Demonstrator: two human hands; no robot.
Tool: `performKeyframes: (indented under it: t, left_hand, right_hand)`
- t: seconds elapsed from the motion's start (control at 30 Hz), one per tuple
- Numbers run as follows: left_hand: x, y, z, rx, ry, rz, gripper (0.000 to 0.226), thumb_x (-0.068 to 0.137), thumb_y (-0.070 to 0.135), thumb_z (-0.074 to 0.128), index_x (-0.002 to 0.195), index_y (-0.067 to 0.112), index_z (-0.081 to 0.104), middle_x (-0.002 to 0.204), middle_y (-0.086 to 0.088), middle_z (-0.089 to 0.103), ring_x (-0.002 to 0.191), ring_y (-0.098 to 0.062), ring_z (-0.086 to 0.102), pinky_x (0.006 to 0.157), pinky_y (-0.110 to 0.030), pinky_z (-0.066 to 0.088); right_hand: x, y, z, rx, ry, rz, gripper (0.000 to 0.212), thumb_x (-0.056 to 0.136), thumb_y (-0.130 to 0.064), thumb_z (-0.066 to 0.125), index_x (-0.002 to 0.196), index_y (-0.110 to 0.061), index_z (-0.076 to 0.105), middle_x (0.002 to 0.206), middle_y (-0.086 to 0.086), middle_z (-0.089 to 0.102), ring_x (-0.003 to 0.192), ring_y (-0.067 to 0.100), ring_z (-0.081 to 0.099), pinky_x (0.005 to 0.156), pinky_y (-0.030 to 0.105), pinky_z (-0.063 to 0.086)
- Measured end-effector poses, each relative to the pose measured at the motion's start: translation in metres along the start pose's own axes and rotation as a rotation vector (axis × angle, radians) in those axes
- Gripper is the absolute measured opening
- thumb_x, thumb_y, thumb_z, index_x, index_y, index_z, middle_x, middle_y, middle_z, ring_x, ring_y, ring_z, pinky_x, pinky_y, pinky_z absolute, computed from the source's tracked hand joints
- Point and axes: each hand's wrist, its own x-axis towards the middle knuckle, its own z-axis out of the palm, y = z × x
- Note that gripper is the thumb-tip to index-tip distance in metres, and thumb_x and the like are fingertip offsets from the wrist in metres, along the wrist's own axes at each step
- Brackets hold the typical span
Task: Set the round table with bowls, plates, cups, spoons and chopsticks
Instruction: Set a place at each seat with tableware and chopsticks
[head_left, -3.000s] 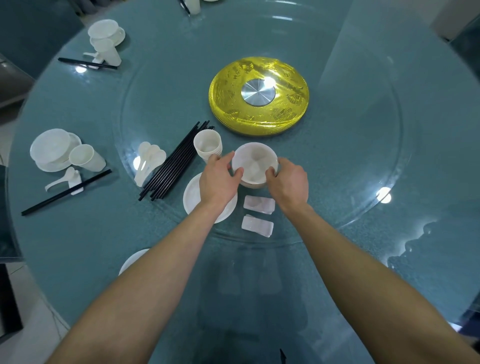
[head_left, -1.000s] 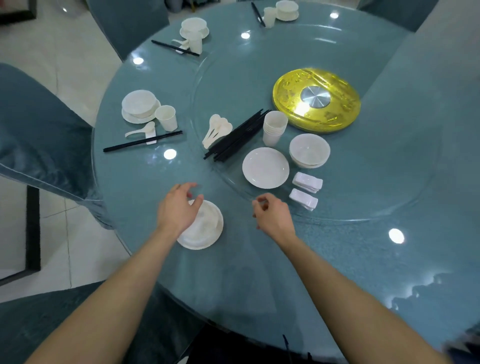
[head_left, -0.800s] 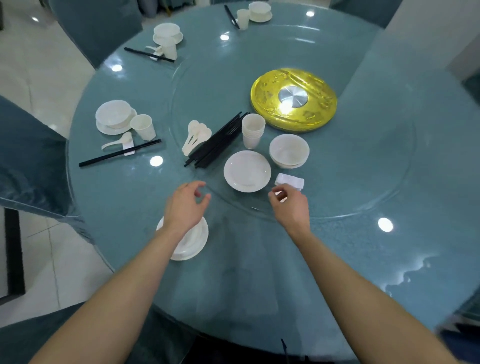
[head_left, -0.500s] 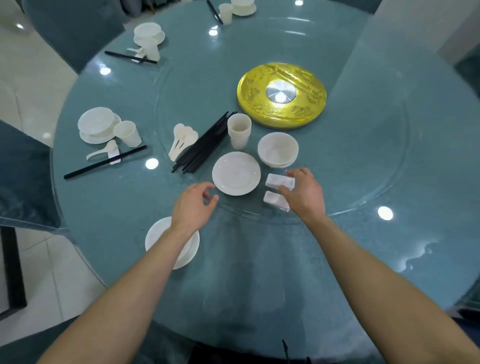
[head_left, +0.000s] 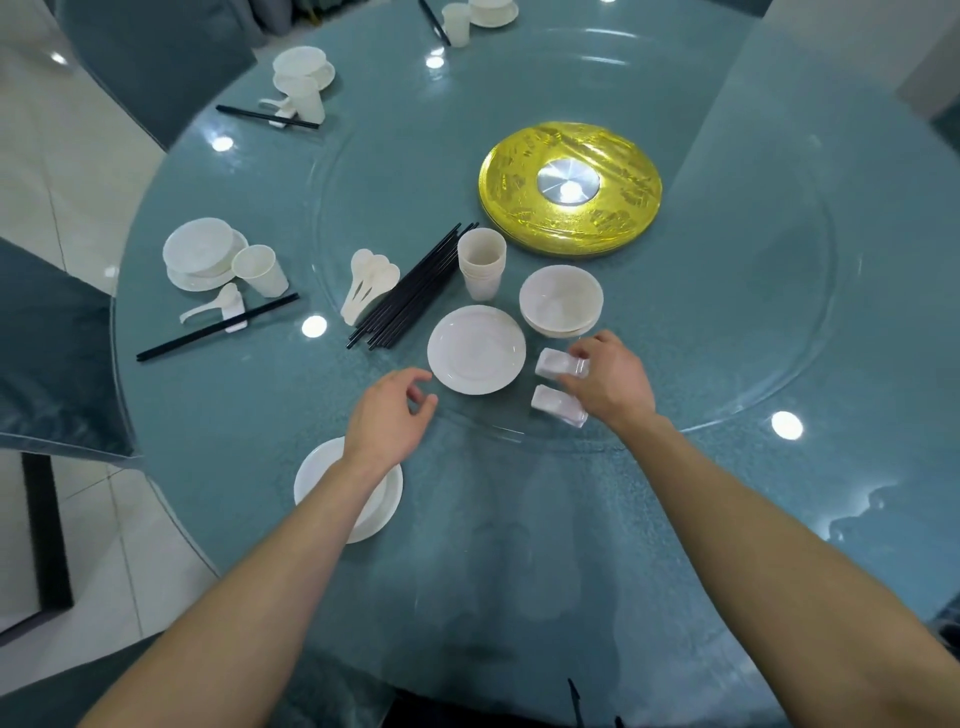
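While left grip (head_left: 387, 421) hangs loose, empty, right grip (head_left: 610, 382) pinches small white glossy rectangular chopstick rest (head_left: 553, 361).

Centre: gold disc (head_left: 623, 208) sits mid surface (head_left: 727, 493), on turntable (head_left: 779, 312), behind the stacks.
Turntable front, L to R: spoons (head_left: 366, 283), chopstick bundle (head_left: 410, 291), cup stack (head_left: 481, 265), bowl stack (head_left: 561, 301); plate stack (head_left: 475, 349) in front of cups.
Rests: far rest (head_left: 553, 361) just right of plate stack, near rest (head_left: 550, 402) in front of it; our R hand (head_left: 610, 382) at their right ends, fingers on far rest.
Near edge: near setting (head_left: 311, 483) partly under our L wrist; L hand (head_left: 387, 421) betw. it & plate stack.
Left edge: we see left bowl (head_left: 200, 252) on a plate, cup (head_left: 260, 270) to its right, spoon (head_left: 208, 306) & chopstick pair (head_left: 218, 327) in front.
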Motion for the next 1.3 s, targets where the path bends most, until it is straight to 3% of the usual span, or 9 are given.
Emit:
performKeyframes:
  t: [0.3, 0.47, 0.63, 0.83, 1.3]
  left_hand:
    - [-0.004, -0.017, -0.015, -0.024, 0.039, -0.030, 0.029, 0.099, 0.036, 0.069, 0.128, 0.033, 0.070, 0.096, 0.017, 0.069, 0.085, -0.009, 0.065, 0.088, -0.036, 0.056]
    - [-0.015, -0.029, -0.022, -0.045, 0.064, -0.055, 0.028, 0.099, 0.037, 0.068, 0.127, 0.033, 0.070, 0.098, 0.017, 0.068, 0.083, -0.008, 0.065, 0.084, -0.033, 0.054]
    - [-0.032, -0.048, -0.030, -0.036, 0.068, -0.095, 0.030, 0.100, 0.032, 0.068, 0.129, 0.028, 0.071, 0.103, 0.011, 0.071, 0.084, -0.014, 0.065, 0.088, -0.036, 0.055]
    - [-0.045, -0.065, -0.040, -0.048, 0.089, -0.142, 0.030, 0.100, 0.030, 0.069, 0.130, 0.026, 0.071, 0.103, 0.010, 0.071, 0.093, -0.017, 0.066, 0.093, -0.038, 0.054]
    - [-0.052, -0.066, -0.046, -0.006, 0.106, -0.149, 0.027, 0.098, 0.036, 0.069, 0.125, 0.034, 0.070, 0.091, 0.023, 0.065, 0.086, -0.011, 0.065, 0.084, -0.033, 0.051]
  right_hand:
    - [-0.035, -0.034, 0.011, 0.088, 0.117, -0.137, 0.034, 0.091, -0.047, 0.076, 0.112, -0.021, 0.072, 0.117, -0.005, 0.063, 0.093, 0.027, 0.066, 0.079, 0.042, 0.055]
    - [-0.080, -0.062, 0.059, 0.067, 0.018, -0.212, 0.031, 0.092, -0.044, 0.074, 0.113, -0.023, 0.071, 0.114, -0.005, 0.063, 0.094, 0.025, 0.068, 0.079, 0.041, 0.056]
    - [-0.120, -0.072, 0.113, 0.008, -0.146, -0.207, 0.032, 0.093, -0.049, 0.071, 0.112, -0.022, 0.071, 0.110, -0.002, 0.061, 0.087, 0.033, 0.067, 0.075, 0.042, 0.055]
    - [-0.139, -0.080, 0.146, -0.037, -0.228, -0.213, 0.030, 0.094, -0.045, 0.070, 0.111, -0.021, 0.069, 0.112, 0.001, 0.062, 0.088, 0.035, 0.067, 0.072, 0.040, 0.053]
    - [-0.146, -0.082, 0.159, -0.063, -0.184, -0.192, 0.027, 0.093, -0.043, 0.070, 0.100, -0.018, 0.065, 0.104, 0.001, 0.060, 0.080, 0.035, 0.065, 0.067, 0.043, 0.053]
